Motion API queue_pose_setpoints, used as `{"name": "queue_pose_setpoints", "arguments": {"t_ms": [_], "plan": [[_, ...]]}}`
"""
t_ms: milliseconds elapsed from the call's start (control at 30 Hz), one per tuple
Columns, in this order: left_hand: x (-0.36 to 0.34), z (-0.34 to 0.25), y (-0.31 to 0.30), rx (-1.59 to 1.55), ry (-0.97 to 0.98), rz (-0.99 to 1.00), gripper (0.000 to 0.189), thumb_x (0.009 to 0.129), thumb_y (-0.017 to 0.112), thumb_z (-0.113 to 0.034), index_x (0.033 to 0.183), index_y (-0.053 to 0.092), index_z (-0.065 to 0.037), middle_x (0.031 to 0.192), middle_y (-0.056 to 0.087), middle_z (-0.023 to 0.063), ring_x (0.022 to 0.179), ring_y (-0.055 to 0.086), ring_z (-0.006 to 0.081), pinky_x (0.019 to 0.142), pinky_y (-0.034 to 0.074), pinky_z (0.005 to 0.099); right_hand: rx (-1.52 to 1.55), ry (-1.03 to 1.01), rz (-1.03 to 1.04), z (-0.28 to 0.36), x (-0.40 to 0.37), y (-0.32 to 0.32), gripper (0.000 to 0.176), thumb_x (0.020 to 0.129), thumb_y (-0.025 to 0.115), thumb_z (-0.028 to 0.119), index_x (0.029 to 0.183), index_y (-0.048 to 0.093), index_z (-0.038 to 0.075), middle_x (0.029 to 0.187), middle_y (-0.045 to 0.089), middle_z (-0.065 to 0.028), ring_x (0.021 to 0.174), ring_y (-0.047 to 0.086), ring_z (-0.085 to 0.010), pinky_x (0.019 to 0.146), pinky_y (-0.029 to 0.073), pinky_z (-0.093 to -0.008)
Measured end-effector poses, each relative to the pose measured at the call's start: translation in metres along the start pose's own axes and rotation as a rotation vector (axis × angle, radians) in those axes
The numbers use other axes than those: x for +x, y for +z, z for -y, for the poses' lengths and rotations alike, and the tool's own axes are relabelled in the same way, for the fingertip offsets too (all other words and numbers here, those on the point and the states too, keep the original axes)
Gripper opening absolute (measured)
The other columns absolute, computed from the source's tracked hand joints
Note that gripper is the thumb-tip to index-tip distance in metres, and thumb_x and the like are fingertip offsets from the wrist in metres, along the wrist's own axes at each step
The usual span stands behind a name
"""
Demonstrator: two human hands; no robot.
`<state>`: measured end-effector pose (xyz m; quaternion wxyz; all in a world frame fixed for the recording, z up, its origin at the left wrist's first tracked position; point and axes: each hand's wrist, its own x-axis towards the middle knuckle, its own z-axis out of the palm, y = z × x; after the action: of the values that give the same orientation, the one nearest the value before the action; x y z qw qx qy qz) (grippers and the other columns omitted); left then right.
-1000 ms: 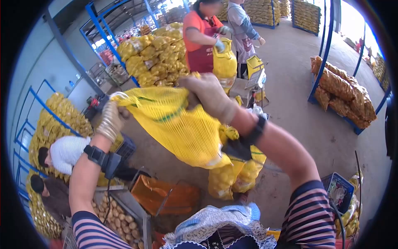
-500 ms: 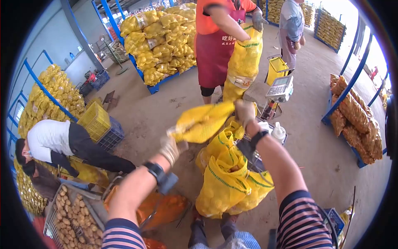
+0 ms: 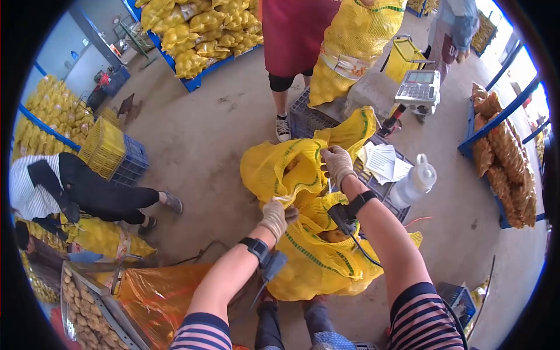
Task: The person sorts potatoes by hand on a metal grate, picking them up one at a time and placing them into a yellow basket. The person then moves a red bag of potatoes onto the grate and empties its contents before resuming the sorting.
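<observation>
Both my hands wear pale work gloves. My left hand (image 3: 275, 219) is closed on the near edge of a yellow mesh bag (image 3: 262, 169), where a bit of white string shows. Across from it, my right hand (image 3: 338, 166) pinches the green-stitched rim of the same bag. Something brown shows inside its mouth. Directly in front of my feet stand other filled yellow mesh bags (image 3: 309, 262), their tops partly gaping, with potatoes (image 3: 334, 235) visible in one.
A scale display (image 3: 417, 90), a water bottle (image 3: 414, 182) and papers (image 3: 382, 161) are at the right. A person in a maroon apron (image 3: 291, 35) stands ahead by a full bag (image 3: 353, 52). Another person (image 3: 87, 186) bends at left, near a potato chute (image 3: 87, 309).
Both hands have come down, my left also moving right, bringing the stretched yellow bag low over the standing bags. My view has tilted downward. The person at left has shifted stance.
</observation>
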<state>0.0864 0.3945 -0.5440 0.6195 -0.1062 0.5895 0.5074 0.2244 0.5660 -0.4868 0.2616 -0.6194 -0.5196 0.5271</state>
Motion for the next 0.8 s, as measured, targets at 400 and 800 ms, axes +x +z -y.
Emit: {"name": "queue_pose_setpoints", "arguments": {"t_ms": [400, 800], "plan": [[0.06, 0.035, 0.112, -0.237, 0.097, 0.15, 0.022, 0.101, 0.038, -0.032, 0.095, 0.046, -0.013, 0.059, 0.051, 0.0055, 0.042, 0.05, 0.0246, 0.042, 0.046, 0.0431, 0.19, 0.293, 0.04, -0.035, -0.285, -0.13, 0.027, 0.097, 0.063, 0.02, 0.108, 0.066, -0.004, 0.091, 0.069, -0.0085, 0.076, 0.067, -0.0133, 0.067, 0.056, -0.0255], [-0.13, -0.013, 0.036, 0.006, 0.294, 0.259, 0.006, 0.085, 0.061, -0.014, 0.085, 0.055, -0.013, 0.075, 0.057, 0.0025, 0.052, 0.054, 0.0175, 0.048, 0.047, 0.0332, 0.135, 0.368, 0.133, -0.079, -0.359, -0.152, 0.021, 0.094, 0.067, 0.019, 0.107, 0.065, 0.003, 0.082, 0.068, -0.0069, 0.062, 0.064, -0.0156, 0.055, 0.053, -0.0284]]}}
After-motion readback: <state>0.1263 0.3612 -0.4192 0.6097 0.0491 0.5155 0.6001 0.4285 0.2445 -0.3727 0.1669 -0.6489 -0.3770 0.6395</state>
